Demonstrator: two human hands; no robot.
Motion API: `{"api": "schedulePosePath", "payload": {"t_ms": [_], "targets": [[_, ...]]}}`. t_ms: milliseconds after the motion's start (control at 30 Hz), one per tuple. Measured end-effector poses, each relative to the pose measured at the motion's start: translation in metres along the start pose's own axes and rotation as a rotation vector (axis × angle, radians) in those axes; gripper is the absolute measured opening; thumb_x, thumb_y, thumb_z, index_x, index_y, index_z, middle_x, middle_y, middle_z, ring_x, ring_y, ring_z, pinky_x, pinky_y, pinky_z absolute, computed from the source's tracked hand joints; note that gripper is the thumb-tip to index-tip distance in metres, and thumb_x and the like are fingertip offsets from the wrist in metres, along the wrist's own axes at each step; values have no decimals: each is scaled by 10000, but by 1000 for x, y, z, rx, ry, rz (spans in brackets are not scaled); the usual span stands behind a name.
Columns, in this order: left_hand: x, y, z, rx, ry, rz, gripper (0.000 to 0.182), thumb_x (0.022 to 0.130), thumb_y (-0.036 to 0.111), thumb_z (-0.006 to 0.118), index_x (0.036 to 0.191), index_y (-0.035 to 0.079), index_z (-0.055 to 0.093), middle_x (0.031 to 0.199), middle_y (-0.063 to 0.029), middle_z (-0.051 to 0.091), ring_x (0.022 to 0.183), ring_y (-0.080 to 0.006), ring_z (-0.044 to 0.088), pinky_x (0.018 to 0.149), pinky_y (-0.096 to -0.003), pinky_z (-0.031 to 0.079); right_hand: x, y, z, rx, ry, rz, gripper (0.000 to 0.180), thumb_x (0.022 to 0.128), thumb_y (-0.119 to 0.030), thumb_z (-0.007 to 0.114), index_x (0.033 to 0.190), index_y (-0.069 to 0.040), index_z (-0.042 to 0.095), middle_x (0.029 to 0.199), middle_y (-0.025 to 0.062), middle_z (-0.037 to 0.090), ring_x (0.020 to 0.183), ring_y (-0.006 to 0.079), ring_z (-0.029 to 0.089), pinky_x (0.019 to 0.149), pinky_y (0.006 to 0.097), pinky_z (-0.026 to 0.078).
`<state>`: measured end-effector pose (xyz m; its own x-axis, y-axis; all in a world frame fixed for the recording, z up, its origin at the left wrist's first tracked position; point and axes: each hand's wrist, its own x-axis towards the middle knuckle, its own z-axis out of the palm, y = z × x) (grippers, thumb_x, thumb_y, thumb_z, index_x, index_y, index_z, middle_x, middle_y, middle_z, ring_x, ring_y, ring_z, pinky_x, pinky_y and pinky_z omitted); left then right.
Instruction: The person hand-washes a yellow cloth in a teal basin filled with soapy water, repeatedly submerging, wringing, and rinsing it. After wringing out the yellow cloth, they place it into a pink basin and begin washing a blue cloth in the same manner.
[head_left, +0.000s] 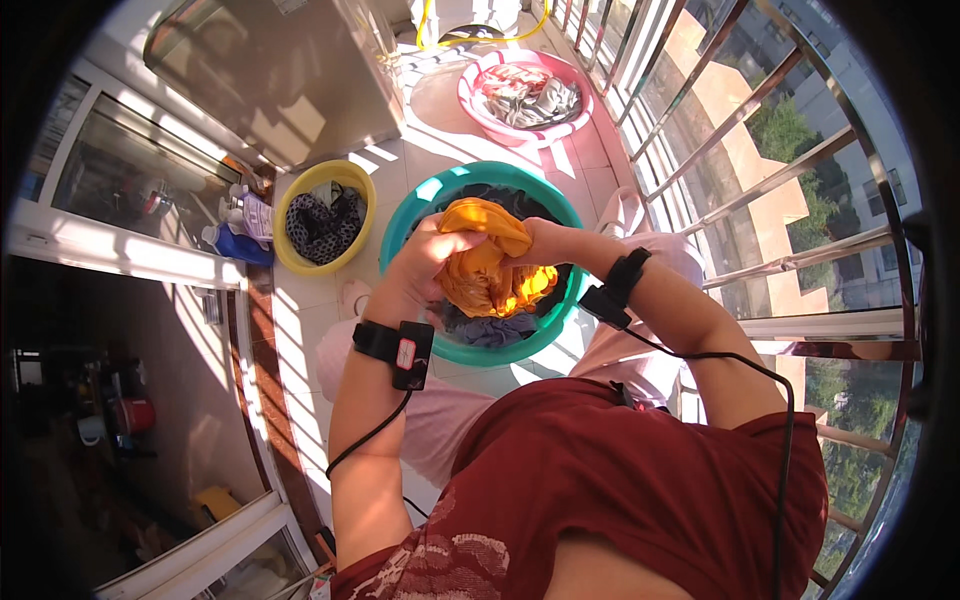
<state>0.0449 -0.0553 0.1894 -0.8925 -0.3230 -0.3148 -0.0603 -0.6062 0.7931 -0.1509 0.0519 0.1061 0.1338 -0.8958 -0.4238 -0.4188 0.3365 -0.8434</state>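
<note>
A bunched orange cloth garment (480, 262) hangs between my two hands, above a large teal plastic basin (391, 238). My left hand (429, 255) grips its left side, thumb across the front. On the upper right edge, my right hand (536, 241) has hold of the fabric. Sunlight falls brightly on the garment's lower right folds. Below it in the basin lie dark clothes (517, 196) and a grey-blue cloth (495, 330); the garment and my hands hide part of them.
A yellow basin (283, 217) with spotted dark fabric stands left, beside a blue bottle (238, 244) and other bottles. A pink basin (466, 97) of clothes sits farther off. Metal railings (780, 172) line the right; a sliding-door frame (127, 247) borders the left. Cables run from both wrist straps.
</note>
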Motion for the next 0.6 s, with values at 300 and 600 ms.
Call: {"api": "schedulePosePath", "payload": {"t_ms": [300,600], "targets": [[8,-9,-14,894,-70,-108,513,733,177,806,1160,-20,598,1118,-85,643,1002,-165,612,899,-315,479,-11,-12,-18,1050,-45,-158,407,822,11,583,1226,-15,536,1207,86,591,1116,219,575,997,339,432],[8,-41,-34,91,-120,-123,411,808,86,685,1189,-15,569,1121,-85,634,1005,-191,620,875,-322,498,19,23,-21,308,-42,-84,480,804,-108,703,1248,-42,534,1228,103,577,1073,217,585,976,334,440]]}}
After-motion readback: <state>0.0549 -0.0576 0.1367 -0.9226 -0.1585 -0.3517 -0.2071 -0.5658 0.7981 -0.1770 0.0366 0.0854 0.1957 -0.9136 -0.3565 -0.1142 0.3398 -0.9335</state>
